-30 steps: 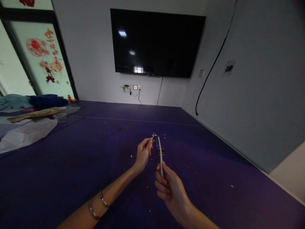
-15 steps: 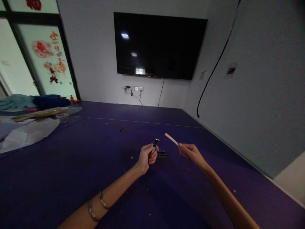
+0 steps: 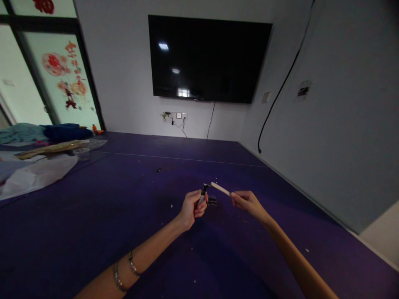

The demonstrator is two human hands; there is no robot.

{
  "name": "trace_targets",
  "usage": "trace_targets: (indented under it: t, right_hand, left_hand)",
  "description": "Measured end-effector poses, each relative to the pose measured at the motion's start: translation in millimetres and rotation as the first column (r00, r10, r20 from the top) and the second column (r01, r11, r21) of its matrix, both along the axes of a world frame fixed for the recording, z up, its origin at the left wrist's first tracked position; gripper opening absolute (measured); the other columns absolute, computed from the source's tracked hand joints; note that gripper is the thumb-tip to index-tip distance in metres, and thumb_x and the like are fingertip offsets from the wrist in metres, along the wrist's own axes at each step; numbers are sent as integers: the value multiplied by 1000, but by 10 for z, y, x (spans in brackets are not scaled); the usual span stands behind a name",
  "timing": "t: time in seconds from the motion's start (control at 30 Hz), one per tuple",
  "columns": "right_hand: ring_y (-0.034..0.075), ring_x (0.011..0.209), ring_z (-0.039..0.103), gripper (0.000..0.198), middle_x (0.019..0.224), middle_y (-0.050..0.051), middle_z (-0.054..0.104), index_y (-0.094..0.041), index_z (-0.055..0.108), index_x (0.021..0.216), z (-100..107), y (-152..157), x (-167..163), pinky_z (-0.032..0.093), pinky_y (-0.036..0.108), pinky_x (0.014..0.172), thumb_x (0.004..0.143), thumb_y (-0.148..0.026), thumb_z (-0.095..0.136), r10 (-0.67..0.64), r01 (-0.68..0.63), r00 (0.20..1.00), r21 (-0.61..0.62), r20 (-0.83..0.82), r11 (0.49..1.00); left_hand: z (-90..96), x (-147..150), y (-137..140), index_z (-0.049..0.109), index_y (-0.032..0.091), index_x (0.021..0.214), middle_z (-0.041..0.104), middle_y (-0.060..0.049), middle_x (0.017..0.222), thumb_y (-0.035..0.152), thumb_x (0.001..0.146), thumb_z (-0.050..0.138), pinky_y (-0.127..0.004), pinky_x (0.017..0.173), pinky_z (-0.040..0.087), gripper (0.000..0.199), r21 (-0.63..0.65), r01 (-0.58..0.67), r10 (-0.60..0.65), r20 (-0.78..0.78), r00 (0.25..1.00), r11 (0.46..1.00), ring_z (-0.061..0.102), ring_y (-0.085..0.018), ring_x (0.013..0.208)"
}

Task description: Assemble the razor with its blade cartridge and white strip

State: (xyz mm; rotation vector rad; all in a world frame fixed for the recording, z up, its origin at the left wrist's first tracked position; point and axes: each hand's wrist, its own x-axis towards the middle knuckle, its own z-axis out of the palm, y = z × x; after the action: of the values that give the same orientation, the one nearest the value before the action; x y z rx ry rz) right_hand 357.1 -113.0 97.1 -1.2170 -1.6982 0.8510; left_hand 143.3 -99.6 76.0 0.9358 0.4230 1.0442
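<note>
My left hand (image 3: 193, 211) is closed around the grey and black handle of a small razor (image 3: 202, 196). The razor's silver T-shaped head points up and away from me. From the right, my right hand (image 3: 247, 202) pinches a pale wooden-looking stick (image 3: 220, 189) with a rounded end. That end is right beside the razor's head; whether they touch I cannot tell. Below the stick, a small dark case (image 3: 212, 201) lies on the purple surface (image 3: 140, 216), partly hidden behind my left fingers.
A small black piece (image 3: 158, 170) and several white specks lie on the purple surface. At the left are plastic sheeting (image 3: 40, 174), flattened brown cardboard (image 3: 52, 148) and blue cloth (image 3: 68, 132). A television (image 3: 208, 60) hangs on the wall; a black cable (image 3: 280, 89) dangles at the right.
My right hand has moved the stick left and slightly down, bringing its tip up to the razor's head. My left hand has barely moved.
</note>
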Motion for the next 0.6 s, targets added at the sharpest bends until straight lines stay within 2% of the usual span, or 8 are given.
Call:
trace_targets:
  t: [0.07,0.17,0.27,0.37,0.47,0.6]
  right_hand:
    - [7,42,29,44,42,-4,36,-15,57,49,-10,-4,-13,16,23,43,72,-53,56,21,-22,1000,-8,-21,1000]
    - [7,42,29,45,41,-4,35,-15,57,49,-45,5,-3,16,23,44,70,-55,58,22,-23,999,-32,-46,999]
    - [7,42,28,45,40,-4,34,-15,56,48,-54,2,0,16,23,44,69,-56,58,9,-11,999,-32,-51,999]
    - [7,42,28,44,41,-4,34,-15,57,49,-29,-25,-43,17,23,44,71,-54,57,12,-11,998,8,-54,1000]
    - [7,43,29,42,43,-4,37,-15,58,51,-35,-36,-80,18,23,45,70,-52,59,32,-30,997,28,-66,999]
    - [8,44,31,42,42,-3,38,-15,59,49,-109,0,-41,19,23,45,68,-53,61,33,-32,996,13,-81,999]
  left_hand:
    - [-2,-4,-7,53,12,66,30,7,42,32,78,50,-14,31,10,24,-6,40,-40,11,999,999,17,-2,33]
    - [7,-17,-21,52,13,67,25,8,42,29,79,48,-13,30,12,21,-53,190,-185,85,979,980,15,-3,33]
    - [26,-29,-50,49,15,65,21,8,43,28,80,45,-13,29,13,20,-116,377,-352,191,916,919,10,-4,34]
    - [50,-29,-104,47,15,64,19,8,44,24,78,47,-13,30,12,17,-149,507,-460,264,848,849,8,-4,35]
    - [72,-21,-162,45,15,63,18,8,44,23,78,48,-13,30,10,17,-159,572,-516,288,807,805,6,-3,35]
    - [87,-21,-184,42,16,62,18,8,44,23,79,48,-13,30,8,19,-157,581,-526,287,801,799,4,-3,34]
